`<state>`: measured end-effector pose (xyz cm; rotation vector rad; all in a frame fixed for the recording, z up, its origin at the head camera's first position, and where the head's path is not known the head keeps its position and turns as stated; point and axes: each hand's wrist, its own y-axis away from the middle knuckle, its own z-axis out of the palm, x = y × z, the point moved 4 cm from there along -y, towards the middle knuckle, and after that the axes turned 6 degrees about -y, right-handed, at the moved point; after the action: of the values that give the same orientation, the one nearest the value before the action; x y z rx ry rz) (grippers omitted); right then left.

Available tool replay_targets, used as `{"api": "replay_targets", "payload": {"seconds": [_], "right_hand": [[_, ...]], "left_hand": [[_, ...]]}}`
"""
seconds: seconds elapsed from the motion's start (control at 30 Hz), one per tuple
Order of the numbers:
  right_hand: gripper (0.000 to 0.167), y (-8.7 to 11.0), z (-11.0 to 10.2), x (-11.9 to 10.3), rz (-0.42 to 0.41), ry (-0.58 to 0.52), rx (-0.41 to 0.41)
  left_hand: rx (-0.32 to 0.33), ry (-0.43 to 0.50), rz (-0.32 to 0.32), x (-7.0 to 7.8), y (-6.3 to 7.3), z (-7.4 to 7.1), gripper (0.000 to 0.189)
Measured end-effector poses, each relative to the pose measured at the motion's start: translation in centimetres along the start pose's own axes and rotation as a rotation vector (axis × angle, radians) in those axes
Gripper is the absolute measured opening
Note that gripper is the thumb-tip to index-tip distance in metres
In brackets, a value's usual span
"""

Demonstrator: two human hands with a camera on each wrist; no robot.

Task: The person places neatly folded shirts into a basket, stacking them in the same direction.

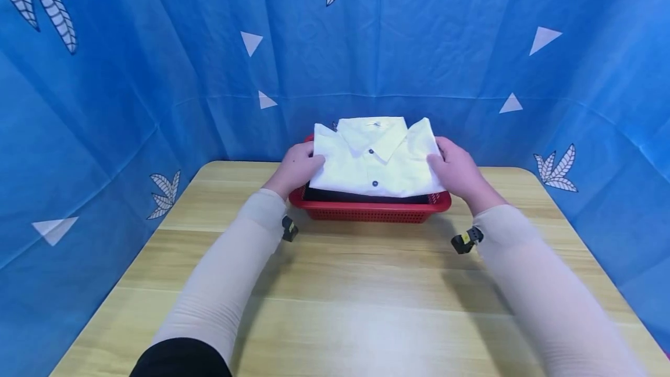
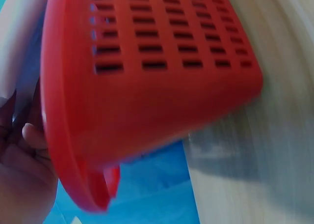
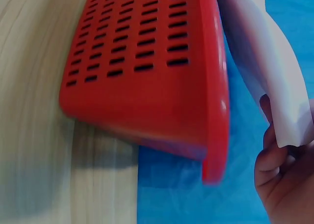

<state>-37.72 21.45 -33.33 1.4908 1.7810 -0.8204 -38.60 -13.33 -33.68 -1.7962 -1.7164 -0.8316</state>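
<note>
A folded white shirt (image 1: 387, 159), collar toward the back and dark buttons facing up, lies over the red plastic basket (image 1: 369, 212). My left hand (image 1: 298, 166) pinches the shirt's left edge, thumb on top. On the opposite edge my right hand (image 1: 457, 169) holds the shirt in the same way. Dark cloth (image 1: 335, 195) shows beneath the shirt inside the basket. In the right wrist view the shirt (image 3: 274, 71) is raised above the basket's rim (image 3: 218, 86), with curled fingers under its edge. The left wrist view shows the left hand (image 2: 27, 170) beside the basket's rim.
The basket stands near the far edge of a light wooden table (image 1: 361, 295). A blue curtain (image 1: 445, 45) with white leaf and triangle prints hangs behind and along both sides. Small black cameras sit at the left wrist (image 1: 289, 228) and right wrist (image 1: 467, 240).
</note>
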Motion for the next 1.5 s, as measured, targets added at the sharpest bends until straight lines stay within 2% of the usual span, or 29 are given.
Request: {"api": "replay_targets", "payload": {"seconds": [0.13, 0.3, 0.43, 0.57, 0.8, 0.93, 1.13, 1.37, 1.5], "right_hand": [[0.057, -0.9, 1.2, -0.2, 0.003, 0.028, -0.009], [0.059, -1.6, 2.4, 0.1, 0.027, 0.114, -0.017], [0.06, -1.7, 3.0, 0.5, 0.049, 0.201, -0.03], [0.064, -1.5, 3.2, 1.0, 0.075, 0.255, -0.035], [0.082, -1.4, 3.3, 1.5, 0.101, 0.351, -0.023], [0.082, -1.4, 3.4, 1.5, 0.069, 0.451, -0.019], [0.079, -1.4, 3.4, 1.6, 0.045, 0.499, -0.009], [0.055, -0.9, 3.0, 2.1, -0.027, 0.467, 0.034], [0.041, 0.0, 2.4, 2.3, -0.083, 0.457, 0.086]], "left_hand": [[0.022, -0.047, -0.032, -0.9, -0.2, -0.7, 0.043], [0.041, -0.123, -0.07, -2.2, -0.4, -0.8, 0.053], [0.076, -0.294, -0.024, -2.9, -0.5, -0.5, 0.061], [0.097, -0.456, 0.038, -3.1, -0.6, -0.1, 0.061], [0.067, -0.582, 0.013, -3.5, -0.2, 0.6, 0.059], [0.057, -0.645, 0.027, -3.5, -0.1, 1.0, 0.056], [0.087, -0.671, 0.047, -3.4, -0.1, 1.2, 0.05], [0.145, -0.574, 0.023, -3.6, 0.8, 1.1, 0.09], [0.162, -0.544, 0.049, -3.7, 1.9, 0.7, 0.094]]}}
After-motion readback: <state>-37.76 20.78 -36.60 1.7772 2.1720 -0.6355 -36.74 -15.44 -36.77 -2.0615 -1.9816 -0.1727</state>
